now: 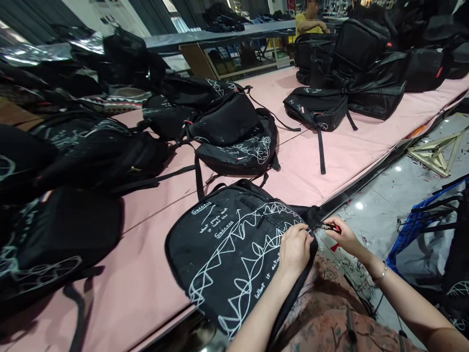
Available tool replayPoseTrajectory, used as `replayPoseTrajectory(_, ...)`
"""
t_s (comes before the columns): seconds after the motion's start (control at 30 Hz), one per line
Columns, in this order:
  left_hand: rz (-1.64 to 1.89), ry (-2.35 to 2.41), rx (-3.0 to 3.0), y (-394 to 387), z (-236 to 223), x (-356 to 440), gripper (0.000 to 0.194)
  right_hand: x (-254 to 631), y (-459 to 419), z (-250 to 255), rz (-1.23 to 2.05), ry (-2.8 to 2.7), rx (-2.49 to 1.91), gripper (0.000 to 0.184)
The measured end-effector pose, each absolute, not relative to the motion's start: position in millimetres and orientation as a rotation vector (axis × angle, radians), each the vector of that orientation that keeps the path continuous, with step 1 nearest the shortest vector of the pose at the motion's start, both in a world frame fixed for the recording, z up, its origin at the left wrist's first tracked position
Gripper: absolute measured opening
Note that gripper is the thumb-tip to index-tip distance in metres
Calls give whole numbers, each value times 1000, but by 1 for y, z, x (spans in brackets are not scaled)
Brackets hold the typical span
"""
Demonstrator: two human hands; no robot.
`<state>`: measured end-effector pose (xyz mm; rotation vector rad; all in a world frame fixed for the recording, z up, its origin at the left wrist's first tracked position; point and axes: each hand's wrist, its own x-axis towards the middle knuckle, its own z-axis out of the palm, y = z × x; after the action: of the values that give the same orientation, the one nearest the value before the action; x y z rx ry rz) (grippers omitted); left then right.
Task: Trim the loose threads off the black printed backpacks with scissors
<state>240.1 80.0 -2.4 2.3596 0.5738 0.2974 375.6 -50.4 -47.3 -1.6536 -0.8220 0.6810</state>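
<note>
A black backpack [227, 254] with white scribble print lies on the pink table [146, 293], hanging over its front edge toward me. My left hand [295, 249] is closed, pinching the bag's right edge near the zipper. My right hand [342, 237] is closed on small red-handled thread snips [329, 226], their tip pointing left at the spot my left hand pinches.
Several more black backpacks [234, 132] lie over the pink table, with a pile at far right [366, 63] and at left [54, 230]. A person in yellow [308, 22] sits at the far end. A blue crate [421, 225] and a wooden frame [436, 151] stand on the floor.
</note>
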Motion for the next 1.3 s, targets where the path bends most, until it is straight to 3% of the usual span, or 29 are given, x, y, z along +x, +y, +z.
replayPoseTrajectory(0.17,349,627,2076,88,-4,239,18,379,-60,-49,745,-1020,-1684,14)
replayPoseTrajectory(0.53,444,656,2033,87,-3,240,16,385,-36,-52,764,-1205,-1639,7)
replayPoseTrajectory(0.67,594,827,1981,97,-3,223,30,391,-38,-58,723,-1163,-1648,11)
replayPoseTrajectory(0.73,641,931,2002,101,-2,208,25,397,-40,-60,718,-1185,-1632,15)
replayPoseTrajectory(0.9,253,1069,2094,90,8,179,26,407,-39,-56,678,-1379,-1538,20)
replayPoseTrajectory(1.0,-10,1122,2146,78,15,179,39,409,-31,-52,635,-1483,-1533,20)
replayPoseTrajectory(1.3,123,989,2013,70,-2,181,26,415,-21,-45,554,-1706,-1542,16)
